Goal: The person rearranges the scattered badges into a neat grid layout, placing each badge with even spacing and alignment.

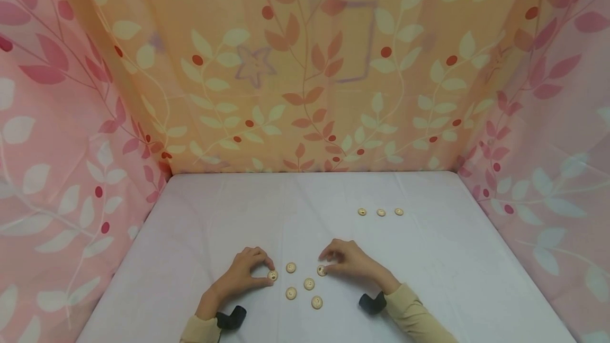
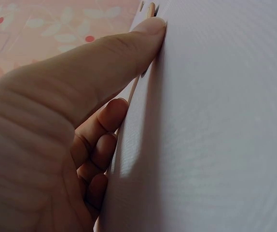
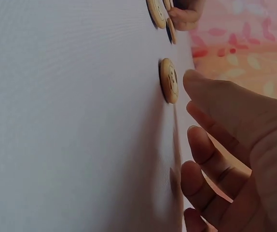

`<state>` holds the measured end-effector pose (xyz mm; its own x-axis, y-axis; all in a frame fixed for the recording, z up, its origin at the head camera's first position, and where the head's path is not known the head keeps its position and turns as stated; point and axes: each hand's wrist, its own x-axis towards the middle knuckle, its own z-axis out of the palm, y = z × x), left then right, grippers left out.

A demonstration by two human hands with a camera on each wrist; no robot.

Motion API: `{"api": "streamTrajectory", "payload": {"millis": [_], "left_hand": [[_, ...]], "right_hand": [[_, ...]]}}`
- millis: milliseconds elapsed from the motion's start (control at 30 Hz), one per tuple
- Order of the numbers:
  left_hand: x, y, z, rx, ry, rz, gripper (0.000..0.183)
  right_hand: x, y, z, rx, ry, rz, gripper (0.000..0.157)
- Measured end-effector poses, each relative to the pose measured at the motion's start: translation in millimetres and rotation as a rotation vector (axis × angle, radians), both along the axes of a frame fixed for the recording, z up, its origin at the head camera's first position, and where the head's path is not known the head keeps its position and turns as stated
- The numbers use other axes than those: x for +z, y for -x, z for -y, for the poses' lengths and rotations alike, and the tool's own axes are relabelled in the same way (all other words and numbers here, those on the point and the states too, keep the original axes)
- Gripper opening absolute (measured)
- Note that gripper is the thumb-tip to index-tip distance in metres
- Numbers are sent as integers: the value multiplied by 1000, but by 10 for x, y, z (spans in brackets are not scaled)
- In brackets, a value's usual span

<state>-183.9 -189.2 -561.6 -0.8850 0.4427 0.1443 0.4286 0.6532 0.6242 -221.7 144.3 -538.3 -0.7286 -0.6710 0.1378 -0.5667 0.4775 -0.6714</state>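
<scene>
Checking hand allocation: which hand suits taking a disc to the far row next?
Likely the right hand: nearer the far row, a disc by its thumb; the left hand, pinching another disc, is farther.

Curtained booth [image 1: 548, 136], leaf-print fabric walls [image 1: 305, 142], white tabletop [image 1: 229, 210]

Buttons [image 3: 169, 81], smooth wood-look finish, white table cover [image 1: 252, 216], matt cloth, orange curtain [image 1: 352, 105], printed fabric, faintly creased, my tan sleeves [image 1: 413, 311], matt cloth, my black wrist pieces [image 1: 373, 304], matt, plastic-looking
</scene>
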Motion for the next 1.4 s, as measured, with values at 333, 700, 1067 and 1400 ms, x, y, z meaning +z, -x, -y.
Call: {"api": "streamTrajectory", "payload": {"millis": [333,700,1067,1400], "left_hand": [[-10,-2,-5,4,0,3,27],[18,14,-10,-3,-3,-5,26],[21,3,-16,9,4,-2,27],[-6,11,-10,8,0,1,27]], "right_hand": [[17,-75,37,-10,-127,-33,32],[11,-71,41,-18,-129,-45,24],[61,-139,74,-60,-155,-70,18],[16,-133,41,-67,-146,-66,19]]}}
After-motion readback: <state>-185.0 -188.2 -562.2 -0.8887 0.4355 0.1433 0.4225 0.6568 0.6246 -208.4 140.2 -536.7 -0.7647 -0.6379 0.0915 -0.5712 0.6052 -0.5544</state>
